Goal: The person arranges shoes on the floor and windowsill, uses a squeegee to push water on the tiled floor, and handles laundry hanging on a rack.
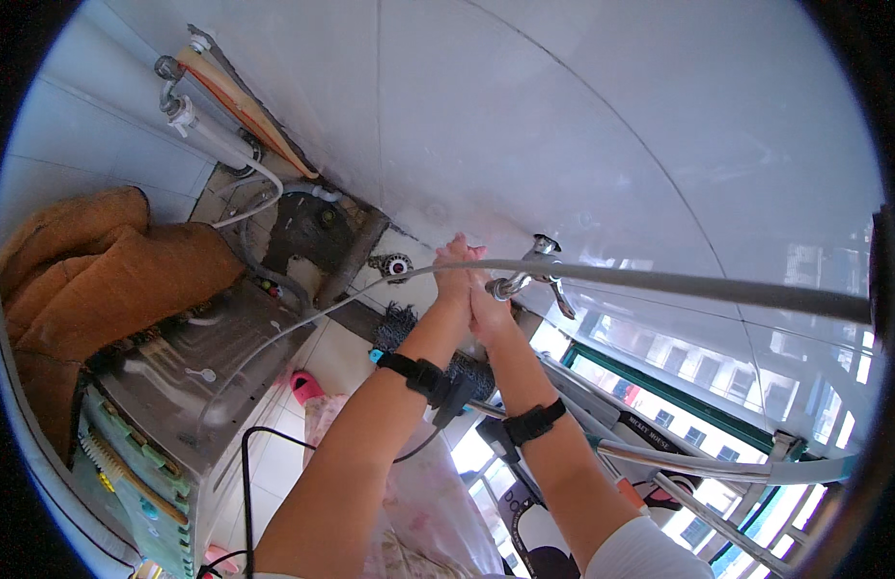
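My left hand [454, 273] and my right hand [485, 298] are pressed together, palm against palm. Just right of them, a chrome wall tap [527, 273] has its spout close to my right hand. Its lever [563, 304] points downward. No object shows between the palms, but their inner sides are hidden. A thin grey hose or cord [635, 276] crosses the view in front of my fingers. Black straps with small devices circle my left forearm [418, 376] and right forearm [535, 423].
A floor drain [396, 267] lies left of my hands, and a dark shaggy mop head [396, 326] below. Farther left are a metal panel [223, 362], brown cloth [129, 268] and a wooden-handled brush [132, 478]. Metal rails [679, 463] stand at right. A black cable [246, 492] hangs nearby.
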Motion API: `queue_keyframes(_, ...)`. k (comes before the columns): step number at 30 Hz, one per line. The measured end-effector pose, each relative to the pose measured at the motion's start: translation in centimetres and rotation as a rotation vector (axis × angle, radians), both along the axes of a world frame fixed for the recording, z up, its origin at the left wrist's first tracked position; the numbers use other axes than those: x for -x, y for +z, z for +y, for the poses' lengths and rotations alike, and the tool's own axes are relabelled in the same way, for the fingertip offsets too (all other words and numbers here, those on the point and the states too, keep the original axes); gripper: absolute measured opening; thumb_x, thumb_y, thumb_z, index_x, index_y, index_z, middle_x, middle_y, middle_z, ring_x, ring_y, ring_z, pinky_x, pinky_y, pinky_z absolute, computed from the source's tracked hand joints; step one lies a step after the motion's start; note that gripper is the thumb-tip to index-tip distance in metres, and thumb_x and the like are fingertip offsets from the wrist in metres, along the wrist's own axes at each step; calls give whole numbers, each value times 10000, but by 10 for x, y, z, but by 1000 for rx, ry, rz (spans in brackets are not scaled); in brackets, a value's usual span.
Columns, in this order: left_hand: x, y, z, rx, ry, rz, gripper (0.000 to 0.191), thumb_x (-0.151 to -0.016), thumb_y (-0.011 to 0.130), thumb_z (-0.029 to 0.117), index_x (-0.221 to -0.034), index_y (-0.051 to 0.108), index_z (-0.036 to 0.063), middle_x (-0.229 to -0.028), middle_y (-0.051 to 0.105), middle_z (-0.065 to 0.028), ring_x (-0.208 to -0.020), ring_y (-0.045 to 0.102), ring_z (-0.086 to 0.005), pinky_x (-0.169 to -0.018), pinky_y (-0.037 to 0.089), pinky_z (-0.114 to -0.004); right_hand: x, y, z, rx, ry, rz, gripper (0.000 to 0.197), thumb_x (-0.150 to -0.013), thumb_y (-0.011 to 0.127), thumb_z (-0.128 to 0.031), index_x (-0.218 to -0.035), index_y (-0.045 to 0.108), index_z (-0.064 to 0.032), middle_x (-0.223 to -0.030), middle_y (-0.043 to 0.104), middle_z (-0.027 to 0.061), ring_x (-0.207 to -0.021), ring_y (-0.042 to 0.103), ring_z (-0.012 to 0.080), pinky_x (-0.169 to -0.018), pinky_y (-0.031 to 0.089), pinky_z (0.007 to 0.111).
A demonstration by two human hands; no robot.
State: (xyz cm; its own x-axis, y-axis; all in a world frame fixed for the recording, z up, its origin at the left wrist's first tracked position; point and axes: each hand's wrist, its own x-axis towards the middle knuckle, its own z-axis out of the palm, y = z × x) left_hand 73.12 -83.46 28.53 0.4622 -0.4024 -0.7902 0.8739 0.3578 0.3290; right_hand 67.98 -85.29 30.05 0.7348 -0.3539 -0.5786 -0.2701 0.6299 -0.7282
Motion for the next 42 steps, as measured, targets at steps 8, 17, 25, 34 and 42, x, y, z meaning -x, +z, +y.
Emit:
queue_keyframes(8,-11,9,12,60,-366,-193,332,-844,429,287,-712,572,18,-958,572,-112,-794,559,-183,-683,438,-309,11,16,-8,-315,-488,-154,200,-804,522,-115,-971,507,-4,-896,537,50,-818,508,142,-735,417,262)
queue_keyframes(17,15,17,22,494,-73,206,366,-809,451,346,-1034,491,60,-991,547,-93,-919,513,-227,-774,435,-368,-4,30,-11,892,261,250,154,-776,482,-95,-916,490,-32,-902,539,114,-799,527,276,-711,430,329)
queue_keyframes(25,33,7,1,363,-460,323,280,-827,476,234,-1005,473,18,-1030,515,-125,-915,521,-253,-797,439,-407,145,71,-37,1312,409,341,237,-776,460,-33,-1009,502,-34,-1016,530,159,-904,523,327,-779,421,382)
queue_keyframes(34,4,43,12,447,-105,276,148,-837,467,158,-876,493,18,-811,546,-92,-768,545,-221,-743,463,-342,314,148,62,1230,616,689,158,-799,471,-102,-899,560,-17,-913,562,138,-872,536,301,-742,436,382)
queue_keyframes(42,-7,98,50,212,-471,-188,289,-823,483,237,-1027,465,32,-1054,510,-134,-959,492,-257,-850,390,-373,392,203,0,1341,717,1670,275,-685,536,-142,-958,552,-112,-1058,484,96,-1056,400,251,-875,285,437)
